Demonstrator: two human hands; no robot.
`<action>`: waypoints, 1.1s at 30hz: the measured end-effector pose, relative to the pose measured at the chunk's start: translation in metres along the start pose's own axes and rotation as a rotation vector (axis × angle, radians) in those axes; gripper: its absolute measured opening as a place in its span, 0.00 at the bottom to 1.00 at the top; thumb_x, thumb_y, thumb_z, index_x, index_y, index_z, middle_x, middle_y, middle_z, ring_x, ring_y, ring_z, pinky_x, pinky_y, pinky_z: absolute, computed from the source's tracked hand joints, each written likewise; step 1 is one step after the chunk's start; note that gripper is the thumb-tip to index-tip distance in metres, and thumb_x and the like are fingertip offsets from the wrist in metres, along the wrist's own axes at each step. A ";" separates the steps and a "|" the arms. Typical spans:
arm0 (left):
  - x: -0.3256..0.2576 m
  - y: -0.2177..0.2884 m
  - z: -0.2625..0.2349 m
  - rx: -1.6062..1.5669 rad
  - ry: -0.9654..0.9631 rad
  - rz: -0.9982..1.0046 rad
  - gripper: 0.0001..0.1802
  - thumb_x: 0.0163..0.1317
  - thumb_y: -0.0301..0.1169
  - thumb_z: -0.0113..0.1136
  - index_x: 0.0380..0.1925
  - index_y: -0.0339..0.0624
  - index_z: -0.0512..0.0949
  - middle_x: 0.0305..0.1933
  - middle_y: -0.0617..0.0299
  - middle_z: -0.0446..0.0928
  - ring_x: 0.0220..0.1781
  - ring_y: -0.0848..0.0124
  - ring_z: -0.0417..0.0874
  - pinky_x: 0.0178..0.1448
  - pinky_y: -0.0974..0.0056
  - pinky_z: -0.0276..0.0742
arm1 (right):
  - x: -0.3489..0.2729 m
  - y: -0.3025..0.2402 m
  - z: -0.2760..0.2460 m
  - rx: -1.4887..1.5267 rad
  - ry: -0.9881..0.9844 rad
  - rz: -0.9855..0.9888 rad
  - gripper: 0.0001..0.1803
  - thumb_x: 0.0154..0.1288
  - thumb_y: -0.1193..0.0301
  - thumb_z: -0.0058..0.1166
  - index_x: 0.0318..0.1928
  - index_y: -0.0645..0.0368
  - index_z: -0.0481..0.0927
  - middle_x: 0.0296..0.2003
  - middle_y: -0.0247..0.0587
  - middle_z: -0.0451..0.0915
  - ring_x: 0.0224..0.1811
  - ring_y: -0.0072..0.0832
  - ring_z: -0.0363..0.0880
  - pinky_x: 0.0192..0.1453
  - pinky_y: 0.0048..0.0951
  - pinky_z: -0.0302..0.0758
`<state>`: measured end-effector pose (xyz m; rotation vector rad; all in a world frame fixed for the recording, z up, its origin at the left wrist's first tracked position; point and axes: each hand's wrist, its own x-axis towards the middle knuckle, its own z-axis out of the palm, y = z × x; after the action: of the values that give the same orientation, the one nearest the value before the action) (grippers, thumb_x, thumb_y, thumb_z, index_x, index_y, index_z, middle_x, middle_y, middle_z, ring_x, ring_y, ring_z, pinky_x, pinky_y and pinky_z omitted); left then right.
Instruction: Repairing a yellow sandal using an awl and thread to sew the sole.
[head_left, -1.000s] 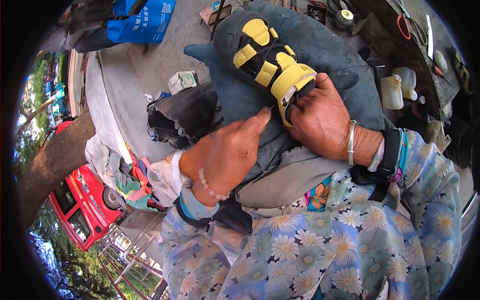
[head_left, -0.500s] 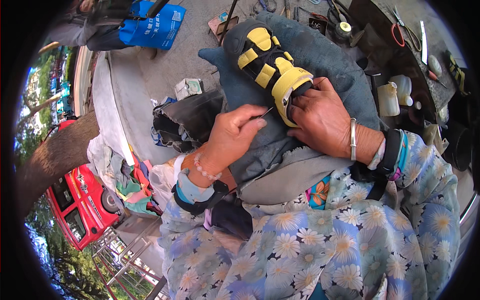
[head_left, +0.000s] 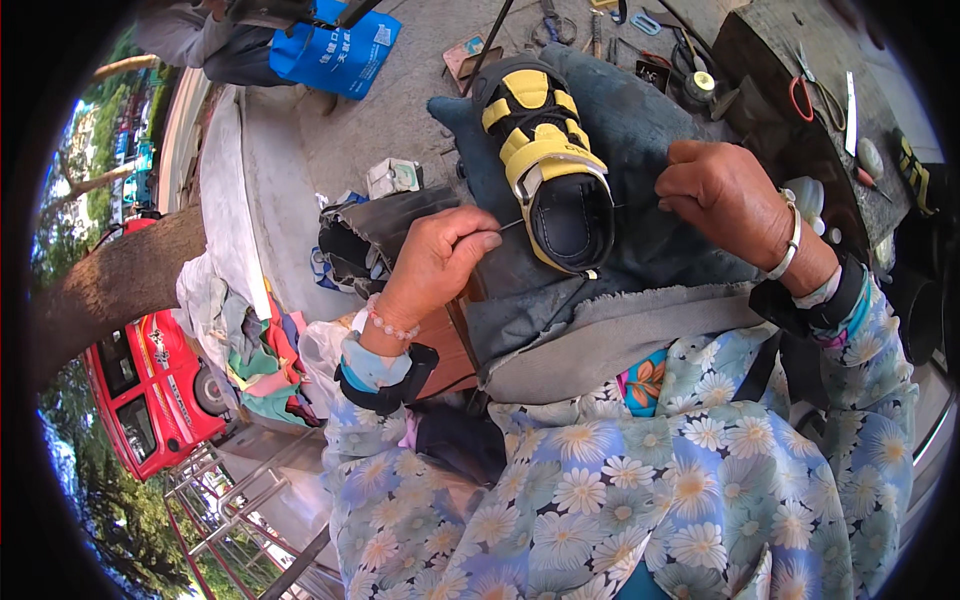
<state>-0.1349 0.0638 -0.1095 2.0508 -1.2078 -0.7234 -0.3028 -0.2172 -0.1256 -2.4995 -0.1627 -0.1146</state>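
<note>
A yellow and black sandal-style shoe (head_left: 556,170) lies on the dark blue cloth (head_left: 650,130) over my lap, toe pointing away and its black inside facing up. To its left, my left hand (head_left: 440,258) pinches a thin pale thread that runs to the shoe's side near the heel opening. On the other side, my right hand (head_left: 728,200) is raised with the fingers pinched together. A fine thread stretches from the shoe's right edge toward those fingertips. Whether a needle is also in either hand is too small to tell.
Scissors (head_left: 803,90) and other tools lie on a dark bench (head_left: 765,50) at the right. White plastic bottles (head_left: 808,200) stand below it. A torn black bag (head_left: 385,235) and a small white box (head_left: 393,178) are at the left. A person with a blue bag (head_left: 333,50) is at the far left.
My right hand has come out of the shoe's opening and moved right, drawing thread. The shoe has turned more upright in view, its opening now uncovered. The left hand has shifted slightly left.
</note>
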 end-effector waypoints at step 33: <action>0.008 0.010 0.008 0.171 0.074 0.109 0.05 0.54 0.23 0.61 0.25 0.34 0.74 0.26 0.50 0.73 0.28 0.52 0.75 0.32 0.57 0.70 | 0.045 -0.062 0.059 0.163 0.084 0.123 0.06 0.51 0.75 0.54 0.32 0.60 0.78 0.25 0.52 0.79 0.30 0.50 0.81 0.35 0.47 0.77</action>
<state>-0.1432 0.0511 -0.1083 2.1099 -1.3678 -0.5035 -0.2648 -0.1286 -0.1311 -2.3311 0.0165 -0.1491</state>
